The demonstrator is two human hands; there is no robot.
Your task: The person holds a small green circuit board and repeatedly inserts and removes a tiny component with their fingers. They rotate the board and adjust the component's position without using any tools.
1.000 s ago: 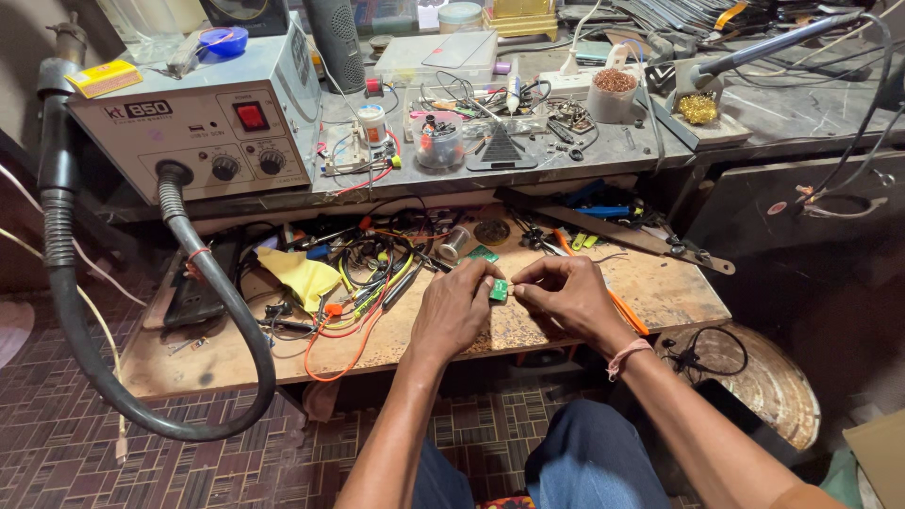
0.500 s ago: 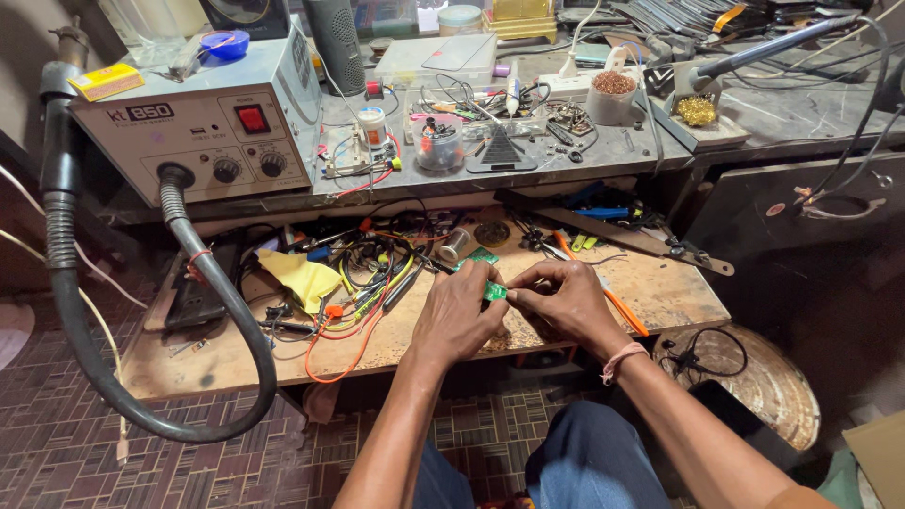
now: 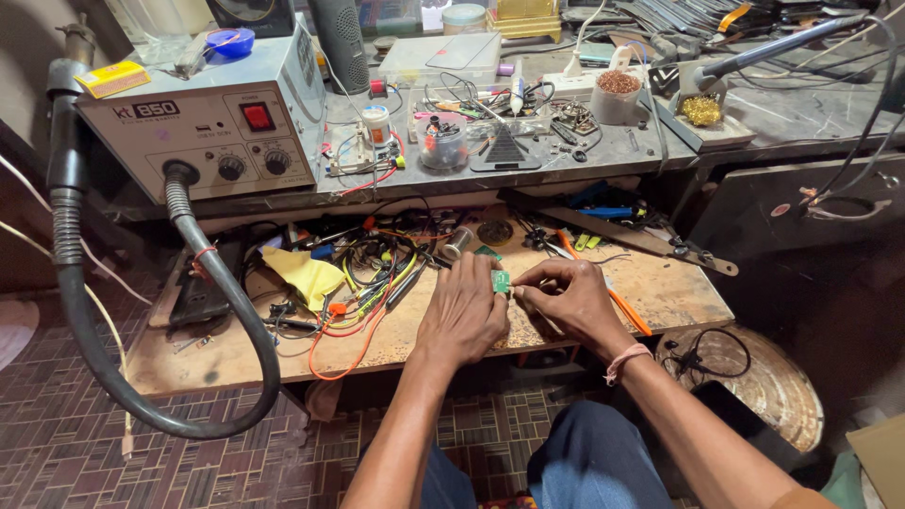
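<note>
A small green circuit board (image 3: 501,281) is pinched between the fingertips of my left hand (image 3: 464,311), low over the wooden board (image 3: 660,287). My right hand (image 3: 568,300) is closed just to its right, fingertips meeting the board's edge; it seems to grip a thin tool, mostly hidden by the fingers. An orange-handled tool (image 3: 617,300) lies under my right hand on the wood. A pink band circles my right wrist.
A grey hot-air station (image 3: 203,123) with a black corrugated hose (image 3: 90,349) stands at the left. Tangled wires (image 3: 363,283) and a yellow cloth (image 3: 306,273) lie left of my hands. The upper shelf (image 3: 603,155) carries small parts and containers. A round metal disc (image 3: 768,386) sits lower right.
Both hands stay together on the green board; they have shifted only slightly and the fingers have tightened around it.
</note>
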